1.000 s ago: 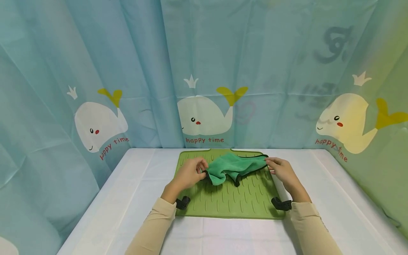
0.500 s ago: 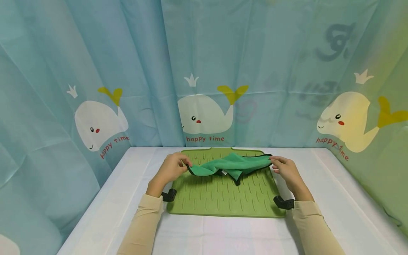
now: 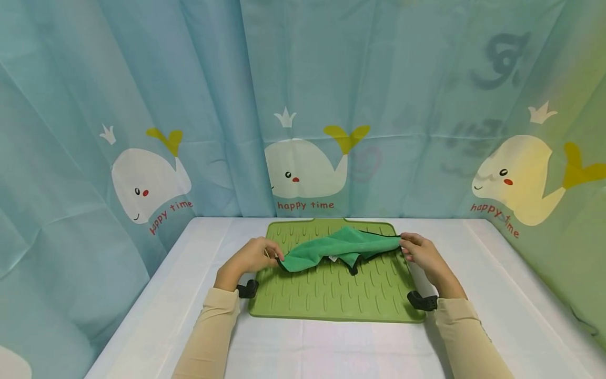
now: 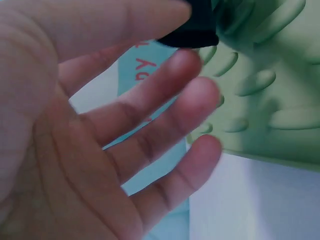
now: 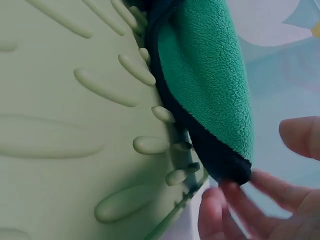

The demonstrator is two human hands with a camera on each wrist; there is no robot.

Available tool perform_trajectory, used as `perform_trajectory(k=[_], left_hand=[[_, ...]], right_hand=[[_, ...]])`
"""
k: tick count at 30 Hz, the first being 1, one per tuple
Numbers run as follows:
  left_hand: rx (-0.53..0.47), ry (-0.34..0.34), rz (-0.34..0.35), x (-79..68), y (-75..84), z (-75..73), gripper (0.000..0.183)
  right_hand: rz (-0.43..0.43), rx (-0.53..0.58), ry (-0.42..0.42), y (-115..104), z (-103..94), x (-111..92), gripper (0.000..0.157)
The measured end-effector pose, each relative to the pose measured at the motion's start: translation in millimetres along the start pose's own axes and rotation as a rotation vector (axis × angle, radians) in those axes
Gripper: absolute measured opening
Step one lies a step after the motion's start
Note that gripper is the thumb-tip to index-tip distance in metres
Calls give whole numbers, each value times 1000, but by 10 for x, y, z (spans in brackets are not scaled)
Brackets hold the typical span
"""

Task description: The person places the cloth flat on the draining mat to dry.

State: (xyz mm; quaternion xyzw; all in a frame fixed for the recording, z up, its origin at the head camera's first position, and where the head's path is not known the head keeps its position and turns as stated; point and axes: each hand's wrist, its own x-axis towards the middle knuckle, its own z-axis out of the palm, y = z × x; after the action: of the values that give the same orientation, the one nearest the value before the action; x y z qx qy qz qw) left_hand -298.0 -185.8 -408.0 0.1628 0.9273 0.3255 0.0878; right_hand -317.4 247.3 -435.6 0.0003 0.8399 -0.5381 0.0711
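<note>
A green towel (image 3: 326,250) with a black border lies bunched lengthwise across a ribbed green mat (image 3: 331,300). My left hand (image 3: 253,255) is at its left end; in the left wrist view, the thumb (image 4: 150,22) presses on the dark edge (image 4: 197,27), and the other fingers (image 4: 165,145) are loosely spread. At the opposite end is my right hand (image 3: 421,255). The right wrist view shows its blurred fingertips (image 5: 232,192) touching the towel's black corner (image 5: 227,167), while the thumb (image 5: 300,135) stands apart from the cloth.
The mat lies on a table with a white cover (image 3: 331,347). Pale blue curtains (image 3: 402,95) with whale prints surround the table at the back and sides. Black wrist straps (image 3: 421,301) are on both forearms.
My left hand has moved left with the towel's left end, then slightly down, drawing the cloth out wider. The right hand has shifted slightly right, and its thumb now stands off the corner.
</note>
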Motion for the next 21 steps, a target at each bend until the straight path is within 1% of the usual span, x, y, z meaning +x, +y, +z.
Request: perform_trajectory(k=[2,4,6,8,9,10,13,14,16,18,19,21], left_hand=[[-12,-22,-3,1,-9,8,17],[-20,-37,-6,-2,-15,15,16],[-31,-45,-8,-10,-18,15,15],[-41,-55,-2,-22,-11,8,15],[-44,-62,-2,-27,-9,3,15],[-48,-66,1,-31,-9,-2,15],[-51,-90,21,-35,-16,-9,13],[-48,-96,26,-34,-20,-7,12],[-49,-108,33,-31,-28,-2,12],[-52,-106,32,-26,-30,10,13],[-53,-94,27,-21,-29,20,13],[-51,-60,20,-5,-38,44,12]], right_hand=[[2,-28,23,-12,10,-14,60],[-1,-70,62,-48,24,-36,59],[-25,-108,82,-110,43,-65,52],[-70,-136,53,-189,65,-101,42],[-96,-154,16,-229,79,-118,39],[-128,-164,-42,-259,98,-132,37],[-210,-215,-260,-304,187,-157,34],[-228,-237,-335,-311,228,-163,34],[-254,-275,-454,-307,318,-175,33],[-259,-309,-526,-306,417,-183,35],[-258,-324,-538,-307,463,-190,37],[-257,-364,-531,-311,539,-204,42]])
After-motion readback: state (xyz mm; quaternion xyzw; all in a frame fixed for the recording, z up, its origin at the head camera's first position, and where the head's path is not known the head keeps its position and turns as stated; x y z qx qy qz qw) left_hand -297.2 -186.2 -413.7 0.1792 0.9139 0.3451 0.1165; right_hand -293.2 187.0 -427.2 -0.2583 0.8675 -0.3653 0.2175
